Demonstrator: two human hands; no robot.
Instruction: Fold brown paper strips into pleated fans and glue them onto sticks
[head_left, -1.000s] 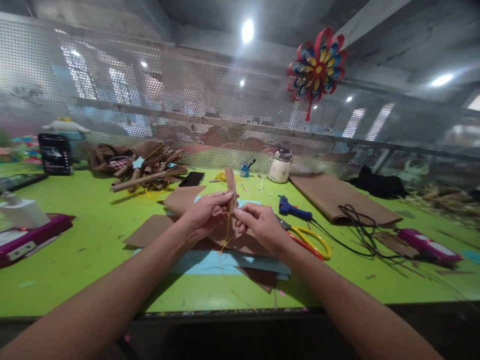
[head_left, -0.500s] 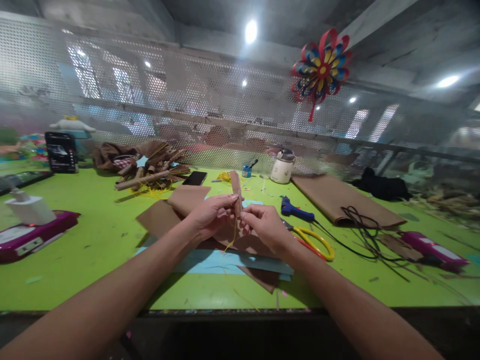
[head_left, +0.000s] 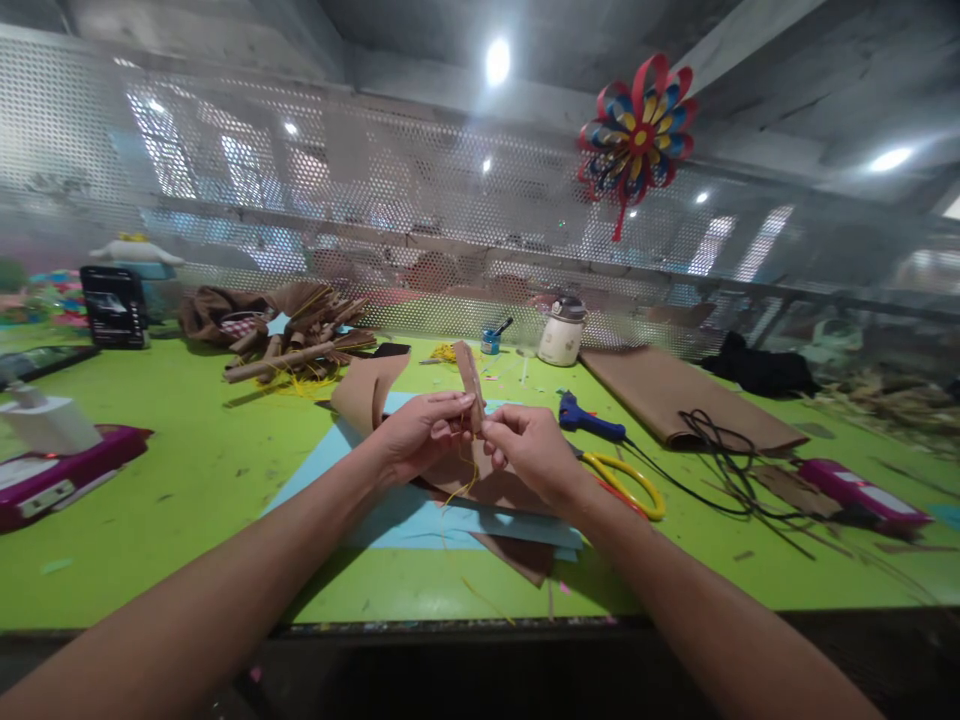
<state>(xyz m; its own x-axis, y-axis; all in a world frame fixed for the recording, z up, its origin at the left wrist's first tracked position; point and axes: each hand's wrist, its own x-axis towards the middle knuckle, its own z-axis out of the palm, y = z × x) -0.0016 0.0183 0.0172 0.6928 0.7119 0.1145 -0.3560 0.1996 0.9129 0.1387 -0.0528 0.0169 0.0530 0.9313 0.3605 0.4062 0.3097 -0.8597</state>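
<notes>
Between my two hands stands a narrow rolled strip of brown paper [head_left: 468, 368], its top leaning slightly left. My left hand [head_left: 424, 430] pinches it from the left side with thumb and fingers. Lower down, my right hand [head_left: 529, 440] has thumb and forefinger closed on its bottom end. A thin yellow string [head_left: 472, 475] dangles from the strip below my fingers. Beneath my hands lie sheets of brown paper [head_left: 517, 490], one curling up at the left, over light blue paper [head_left: 420, 530].
Right of my hands lie a blue glue gun [head_left: 592, 420] and yellow-handled scissors [head_left: 637, 485]. Folded brown paper [head_left: 690, 395], black cables [head_left: 727, 460] and a purple power strip [head_left: 862, 495] are farther right. At left are a brown paper bundle [head_left: 300, 335], a phone [head_left: 114, 308] and another power strip [head_left: 67, 480].
The brown strip tilts a little more to the left. The brown sheet at the left has shifted and curled up, uncovering more light blue paper. Both hands keep their grip.
</notes>
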